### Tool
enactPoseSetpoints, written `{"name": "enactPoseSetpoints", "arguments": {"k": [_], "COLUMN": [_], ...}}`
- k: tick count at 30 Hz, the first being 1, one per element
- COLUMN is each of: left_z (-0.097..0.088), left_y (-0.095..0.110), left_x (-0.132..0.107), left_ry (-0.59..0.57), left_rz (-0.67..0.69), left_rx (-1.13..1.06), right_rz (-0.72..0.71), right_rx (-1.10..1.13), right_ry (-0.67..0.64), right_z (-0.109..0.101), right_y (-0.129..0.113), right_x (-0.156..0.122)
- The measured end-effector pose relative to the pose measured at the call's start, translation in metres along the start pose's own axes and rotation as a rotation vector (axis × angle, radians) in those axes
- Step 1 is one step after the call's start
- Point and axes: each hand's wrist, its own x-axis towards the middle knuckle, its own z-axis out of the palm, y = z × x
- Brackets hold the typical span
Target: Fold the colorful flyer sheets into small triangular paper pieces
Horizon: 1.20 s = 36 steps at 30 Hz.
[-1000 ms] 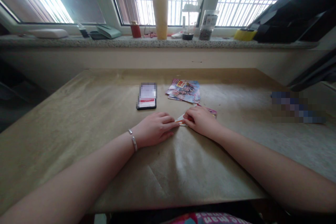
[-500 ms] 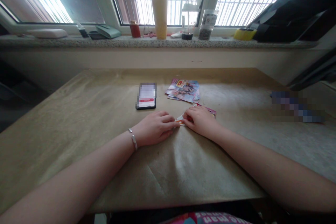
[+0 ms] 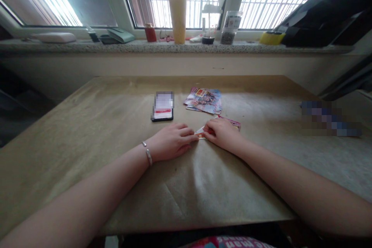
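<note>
Both my hands rest on the tan table (image 3: 87, 131) near its middle. My left hand (image 3: 171, 142), with a silver bracelet at the wrist, lies knuckles up with its fingers curled, and the fingertips press one end of a small colourful folded paper (image 3: 201, 133). My right hand (image 3: 222, 133) covers most of that paper, its fingers bent and pinching it. A pink corner of the paper (image 3: 236, 124) sticks out behind the right hand.
A phone (image 3: 163, 107) lies just beyond my left hand. A stack of colourful printed sheets (image 3: 204, 100) lies beyond my right hand. On the stone windowsill (image 3: 87, 46) stand a tall yellow drink cup (image 3: 177, 11), a jar (image 3: 229, 27), a red can (image 3: 150, 33).
</note>
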Motion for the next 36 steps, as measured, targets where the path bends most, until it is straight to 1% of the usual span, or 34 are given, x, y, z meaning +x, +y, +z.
{"name": "enactPoseSetpoints", "arguments": {"k": [4,15,23,32,36], "left_z": [-0.0006,-0.0009,-0.0005,-0.0067,-0.0075], "left_y": [-0.0012,-0.0041,-0.0042,-0.0064,-0.0073], "left_x": [-0.0011,-0.0035,-0.0023,-0.0028,-0.004], "left_ry": [0.027,0.013,0.03,0.015,0.04], "left_rz": [0.015,0.024,0.039,0.038,0.05], "left_rx": [-0.004,-0.039,-0.011,-0.012,-0.02], "right_rz": [0.009,0.013,0.018,0.013,0.022], "right_rx": [0.004,0.015,0.028,0.046,0.046], "right_ry": [-0.007,-0.003,-0.009,-0.007,-0.01], "right_z": [-0.0007,-0.0012,0.0003,-0.0006,-0.001], "right_y": [-0.001,-0.0015,-0.0006,-0.0005,-0.0006], "right_x": [0.0002,0.0003,0.0012,0.0006,0.0004]}}
